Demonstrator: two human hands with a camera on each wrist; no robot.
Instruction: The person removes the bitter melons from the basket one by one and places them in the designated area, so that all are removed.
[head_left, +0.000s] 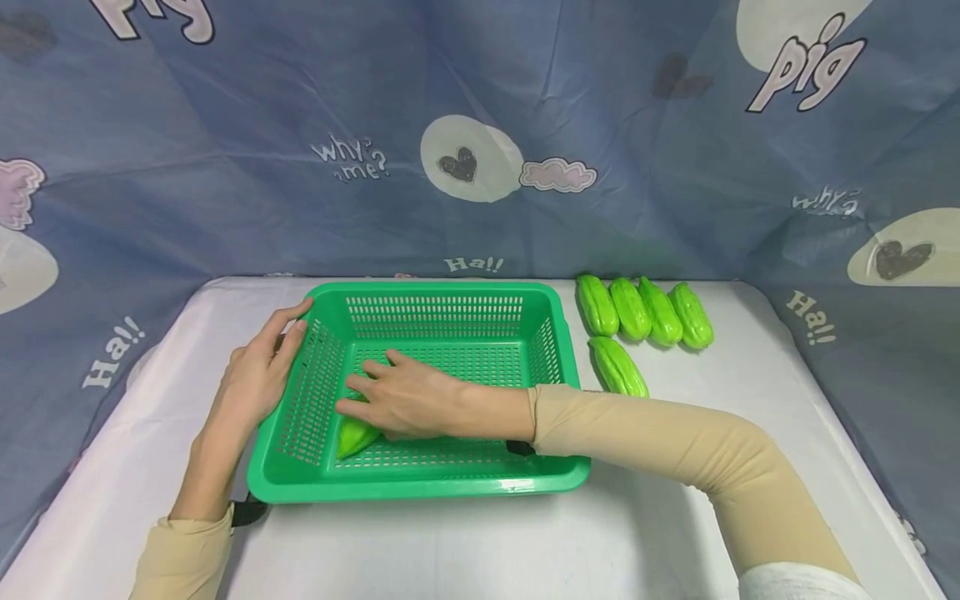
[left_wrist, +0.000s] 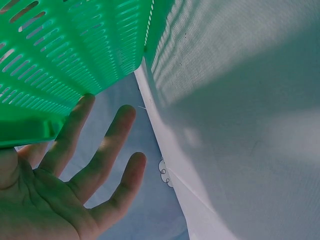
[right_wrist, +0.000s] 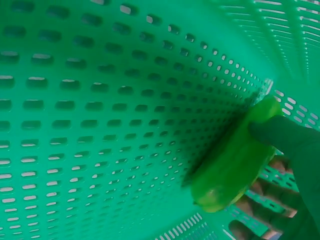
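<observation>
A green plastic basket (head_left: 420, 487) with slotted walls stands on the white-covered table. My left hand (head_left: 258, 375) holds its left rim. In the left wrist view the thumb side of the left hand (left_wrist: 65, 200) meets the rim, with some fingers spread free outside the wall. Inside the basket, my right hand (head_left: 412, 404) reaches over a green ridged gourd-like vegetable (head_left: 356, 437) lying at the left of the floor. The right wrist view shows the thumb over this vegetable (right_wrist: 232, 165) and the other fingers spread beside it; the palm hides part of it from above.
Right of the basket, several similar green vegetables (head_left: 630, 308) lie side by side at the table's back edge. One more vegetable (head_left: 618, 367) lies in front of them, beside the right forearm. A blue printed cloth (head_left: 637, 125) hangs behind the table (head_left: 480, 550).
</observation>
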